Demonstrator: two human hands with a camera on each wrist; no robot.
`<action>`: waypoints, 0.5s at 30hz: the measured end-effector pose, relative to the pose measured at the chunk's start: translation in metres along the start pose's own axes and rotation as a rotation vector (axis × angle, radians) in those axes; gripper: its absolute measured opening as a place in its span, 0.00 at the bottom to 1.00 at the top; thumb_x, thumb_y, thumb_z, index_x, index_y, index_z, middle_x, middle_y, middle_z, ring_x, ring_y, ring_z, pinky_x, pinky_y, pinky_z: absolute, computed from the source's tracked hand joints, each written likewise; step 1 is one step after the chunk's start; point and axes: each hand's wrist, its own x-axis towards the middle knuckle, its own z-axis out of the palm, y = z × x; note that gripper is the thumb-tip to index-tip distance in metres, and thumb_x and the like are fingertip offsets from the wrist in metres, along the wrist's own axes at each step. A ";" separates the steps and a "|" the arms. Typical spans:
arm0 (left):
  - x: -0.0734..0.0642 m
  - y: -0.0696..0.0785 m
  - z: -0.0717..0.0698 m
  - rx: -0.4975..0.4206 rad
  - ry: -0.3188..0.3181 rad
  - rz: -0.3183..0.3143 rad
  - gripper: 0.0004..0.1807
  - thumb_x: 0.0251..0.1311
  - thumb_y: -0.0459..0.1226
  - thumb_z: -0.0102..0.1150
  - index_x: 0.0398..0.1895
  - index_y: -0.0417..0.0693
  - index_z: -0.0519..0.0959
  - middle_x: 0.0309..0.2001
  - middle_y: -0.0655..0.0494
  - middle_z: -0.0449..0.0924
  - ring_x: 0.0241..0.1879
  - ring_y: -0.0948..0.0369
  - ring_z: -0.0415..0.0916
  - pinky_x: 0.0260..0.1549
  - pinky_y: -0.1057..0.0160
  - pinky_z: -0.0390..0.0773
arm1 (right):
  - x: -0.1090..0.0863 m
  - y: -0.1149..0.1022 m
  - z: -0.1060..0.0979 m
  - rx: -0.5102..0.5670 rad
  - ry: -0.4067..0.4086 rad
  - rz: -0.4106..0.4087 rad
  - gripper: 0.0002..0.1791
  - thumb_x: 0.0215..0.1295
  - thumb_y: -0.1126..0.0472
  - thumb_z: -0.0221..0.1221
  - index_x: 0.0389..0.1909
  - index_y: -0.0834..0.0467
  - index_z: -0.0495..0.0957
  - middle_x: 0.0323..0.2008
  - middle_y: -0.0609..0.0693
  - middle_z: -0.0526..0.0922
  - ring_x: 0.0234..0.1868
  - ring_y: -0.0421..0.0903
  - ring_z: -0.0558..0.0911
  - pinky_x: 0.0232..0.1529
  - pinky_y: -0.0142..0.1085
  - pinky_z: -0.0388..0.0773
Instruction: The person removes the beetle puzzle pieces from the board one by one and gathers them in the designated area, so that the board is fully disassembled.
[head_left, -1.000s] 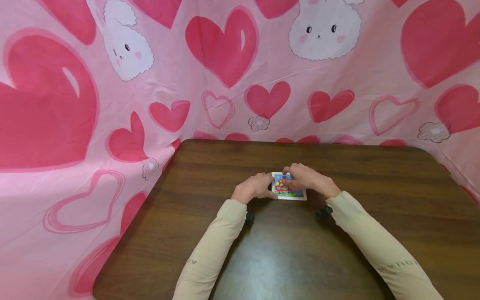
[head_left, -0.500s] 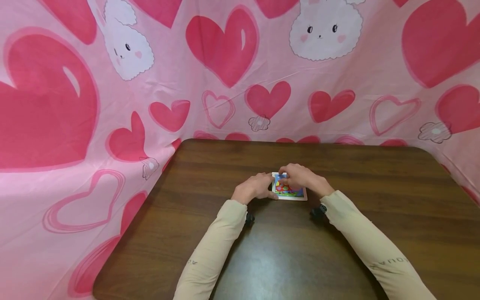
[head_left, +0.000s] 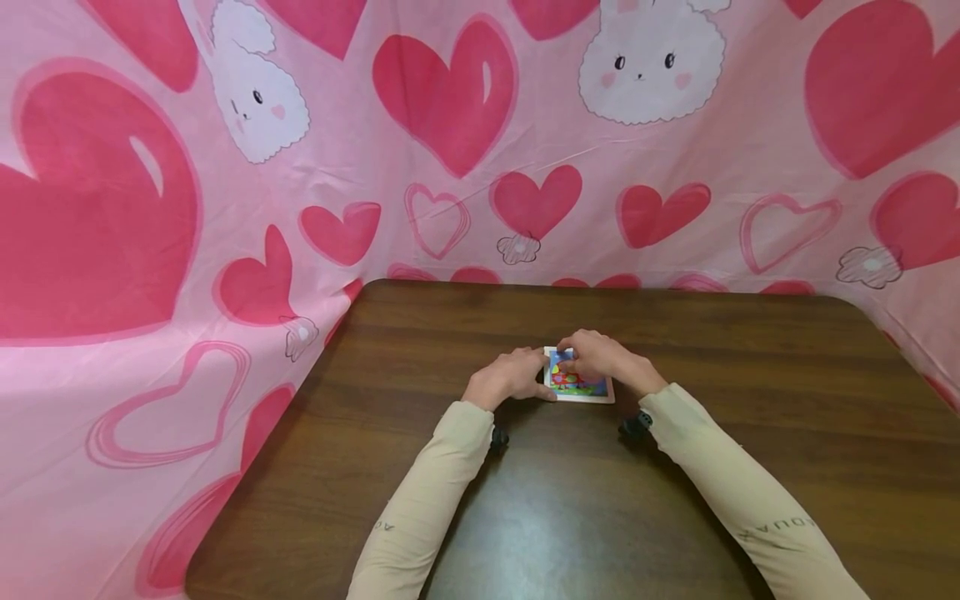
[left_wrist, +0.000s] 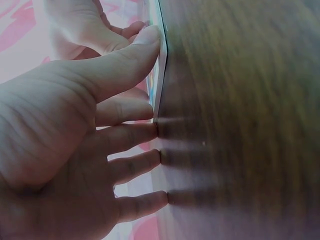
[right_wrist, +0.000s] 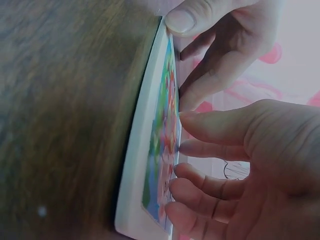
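A small picture board (head_left: 585, 389) with a white frame and a colourful red, blue and green picture lies flat on the brown table. My left hand (head_left: 512, 375) rests along its left side. In the left wrist view the left thumb (left_wrist: 137, 52) lies on the frame's edge, while the other fingers reach down with their tips at the board and table. Over the picture is my right hand (head_left: 600, 357), covering its upper right part. Its thumb (right_wrist: 215, 125) and fingertips touch the picture's surface in the right wrist view.
The dark wooden table (head_left: 525, 517) has rounded corners. A pink cloth (head_left: 450, 108) printed with hearts and rabbits hangs behind it and down its left side. Small black devices (head_left: 636, 425) sit at both wrists, below beige sleeves (head_left: 742, 483).
My right hand has shifted slightly left across the picture, its sleeve moving with it. My left hand and the board have stayed in place.
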 end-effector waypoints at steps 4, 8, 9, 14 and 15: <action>0.000 0.000 -0.001 -0.002 -0.003 -0.005 0.39 0.58 0.60 0.62 0.69 0.53 0.68 0.71 0.54 0.65 0.70 0.53 0.63 0.67 0.49 0.67 | 0.000 0.000 0.000 0.009 -0.007 0.005 0.22 0.67 0.56 0.61 0.59 0.62 0.77 0.54 0.60 0.79 0.50 0.54 0.76 0.61 0.58 0.71; -0.001 0.001 -0.001 -0.016 -0.013 -0.014 0.40 0.58 0.60 0.61 0.71 0.53 0.67 0.74 0.54 0.61 0.73 0.53 0.59 0.69 0.48 0.64 | 0.000 -0.001 0.001 0.005 -0.012 0.011 0.22 0.67 0.56 0.61 0.59 0.62 0.77 0.54 0.60 0.79 0.50 0.53 0.76 0.61 0.58 0.71; -0.001 0.001 -0.001 -0.016 -0.014 -0.014 0.40 0.59 0.60 0.60 0.71 0.53 0.66 0.75 0.54 0.60 0.73 0.53 0.58 0.69 0.48 0.64 | 0.000 -0.001 0.001 0.005 -0.014 0.010 0.22 0.67 0.56 0.61 0.59 0.62 0.77 0.54 0.60 0.79 0.50 0.53 0.76 0.60 0.58 0.72; -0.001 0.001 -0.001 -0.011 -0.019 -0.016 0.41 0.59 0.60 0.60 0.72 0.54 0.65 0.76 0.54 0.58 0.74 0.53 0.57 0.70 0.48 0.63 | 0.000 -0.002 0.001 0.002 -0.025 -0.007 0.23 0.67 0.57 0.61 0.59 0.64 0.76 0.52 0.59 0.81 0.45 0.51 0.76 0.56 0.54 0.76; -0.001 0.001 -0.001 -0.010 -0.018 -0.016 0.41 0.59 0.60 0.60 0.72 0.55 0.65 0.76 0.54 0.58 0.74 0.53 0.57 0.70 0.48 0.63 | 0.000 -0.003 0.000 0.000 -0.027 -0.013 0.23 0.67 0.58 0.61 0.59 0.64 0.76 0.51 0.59 0.81 0.44 0.51 0.77 0.56 0.53 0.76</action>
